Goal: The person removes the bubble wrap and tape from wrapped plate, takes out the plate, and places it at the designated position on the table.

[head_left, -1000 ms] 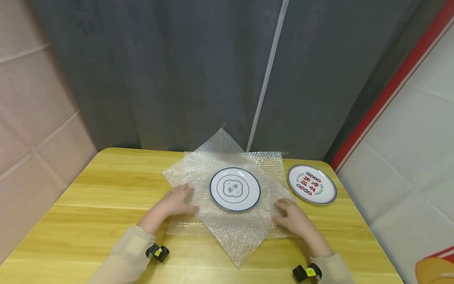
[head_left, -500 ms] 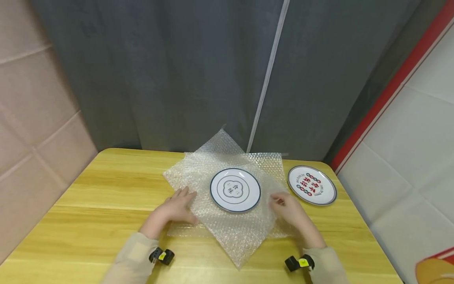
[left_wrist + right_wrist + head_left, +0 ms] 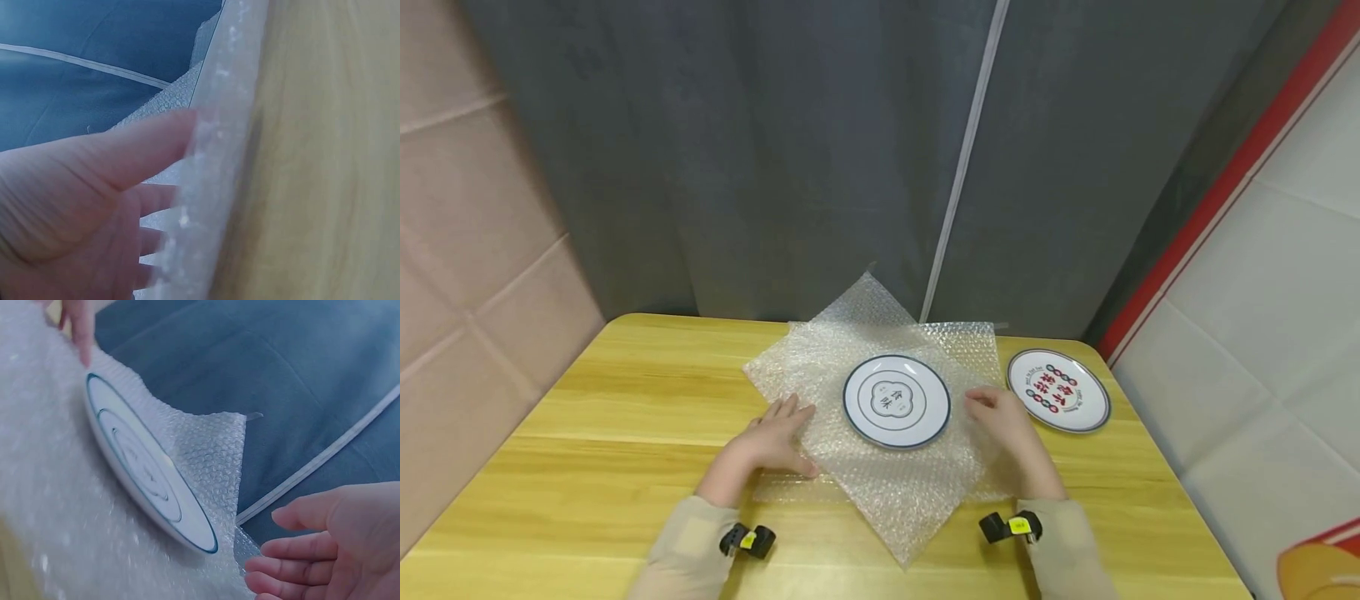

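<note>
A white plate with a blue rim (image 3: 897, 402) rests face up on bubble wrap (image 3: 904, 508), laid cornerwise over another sheet of bubble wrap (image 3: 973, 337). My left hand (image 3: 775, 437) lies on the wrap's left edge, fingers spread and straight. Seen from the left wrist, its thumb reaches across to the wrap's edge and the other fingertips are partly hidden. At the plate's right, my right hand (image 3: 1006, 417) hovers over the wrap; the right wrist view shows its fingers (image 3: 294, 572) loosely bent, holding nothing.
A second white plate (image 3: 1093, 387) with red lettering lies at the back right of the wooden table (image 3: 625, 400). A grey curtain (image 3: 775, 167) hangs behind the far edge. White wall panels (image 3: 1277, 350) rise at the right, pinkish padded ones (image 3: 467, 250) at the left.
My right hand has moved inward and slightly forward, closer to the blue-rimmed plate, its fingers drawing together. My left hand has shifted only slightly. The plates and bubble wrap have stayed put.
</note>
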Motion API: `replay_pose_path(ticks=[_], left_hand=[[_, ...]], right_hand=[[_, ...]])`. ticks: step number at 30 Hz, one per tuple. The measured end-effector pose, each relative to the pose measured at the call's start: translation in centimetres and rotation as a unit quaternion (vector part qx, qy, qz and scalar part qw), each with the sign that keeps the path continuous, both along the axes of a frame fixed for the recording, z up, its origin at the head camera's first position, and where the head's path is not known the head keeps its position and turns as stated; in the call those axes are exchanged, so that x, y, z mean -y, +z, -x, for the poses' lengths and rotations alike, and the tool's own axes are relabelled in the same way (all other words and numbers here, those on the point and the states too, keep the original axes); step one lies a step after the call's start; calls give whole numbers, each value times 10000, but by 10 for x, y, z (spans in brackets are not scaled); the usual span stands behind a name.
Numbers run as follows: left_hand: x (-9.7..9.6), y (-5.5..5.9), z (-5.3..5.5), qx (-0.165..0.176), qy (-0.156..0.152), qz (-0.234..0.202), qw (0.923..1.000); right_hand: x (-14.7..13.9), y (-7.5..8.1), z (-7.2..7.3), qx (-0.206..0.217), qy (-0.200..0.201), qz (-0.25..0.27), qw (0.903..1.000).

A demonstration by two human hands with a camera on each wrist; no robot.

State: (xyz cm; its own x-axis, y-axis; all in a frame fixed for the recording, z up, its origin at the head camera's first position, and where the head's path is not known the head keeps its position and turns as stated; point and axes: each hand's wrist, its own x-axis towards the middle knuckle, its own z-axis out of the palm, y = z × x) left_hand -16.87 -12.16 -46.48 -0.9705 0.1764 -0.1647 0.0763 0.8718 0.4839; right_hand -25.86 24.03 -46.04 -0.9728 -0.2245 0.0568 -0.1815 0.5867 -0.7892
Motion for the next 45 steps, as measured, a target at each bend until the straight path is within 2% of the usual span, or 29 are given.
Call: replay_pose_path(ticks=[3, 8, 12, 16, 25, 30, 32, 36, 45], left_hand=[[0, 1, 0, 0, -17, 10, 10000], [1, 1, -1, -28, -42, 31, 10000], [2, 0, -2, -87, -71, 80, 9999], [4, -2, -2, -132, -97, 134, 9998], [5, -3, -2, -153, -112, 132, 9997], [5, -3, -1, -151, -93, 124, 9998], [5, -3, -1, -149, -99, 116, 9998], [5, -3, -1, -150, -108, 111, 9998], [3, -1, -3, -131, -154, 92, 9998]], right_hand=[[4, 0, 3, 283, -117, 330, 9990], [11, -3, 7, 564, -348, 463, 9967], [16, -8, 9, 789, -467, 844, 9922], [19, -15, 11, 1080, -427, 1336, 9842], [25, -23, 9, 1882, -18, 1859, 9644], [29, -27, 9, 2219, 18, 2106, 9521], [31, -29, 9, 2290, 77, 2137, 9496], [34, -32, 8, 2298, 150, 2054, 9512], [35, -33, 4, 2281, -23, 2108, 9506]])
